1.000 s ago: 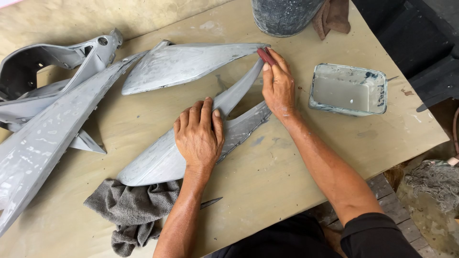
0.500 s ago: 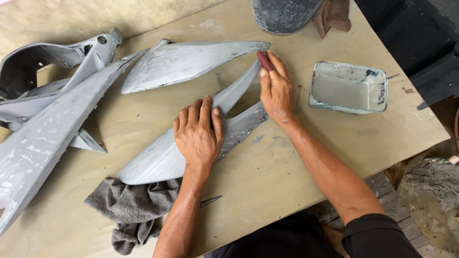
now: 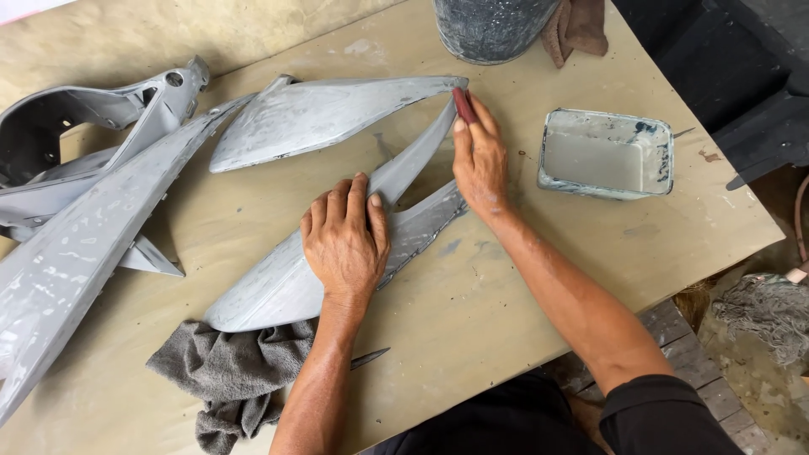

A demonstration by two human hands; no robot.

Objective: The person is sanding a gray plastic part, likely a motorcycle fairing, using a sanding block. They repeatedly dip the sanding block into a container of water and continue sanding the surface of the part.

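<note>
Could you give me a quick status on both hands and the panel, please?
Left hand flat on grey panel. Right hand pinching red sanding piece against panel's narrow arm. Nothing obstructing; tub apart, right.

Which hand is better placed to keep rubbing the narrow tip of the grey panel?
Right. The right hand already presses the red pad on the panel tip; the left hand lies flat mid-panel, pinning it down.

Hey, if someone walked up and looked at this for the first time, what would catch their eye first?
Probably the two hands at the centre: the left hand presses flat on a grey forked body panel, while the right hand holds a small red sanding piece against its upper prong. Next, the heap of grey primed panels at the left and the rectangular tub of cloudy water to the right.
</note>
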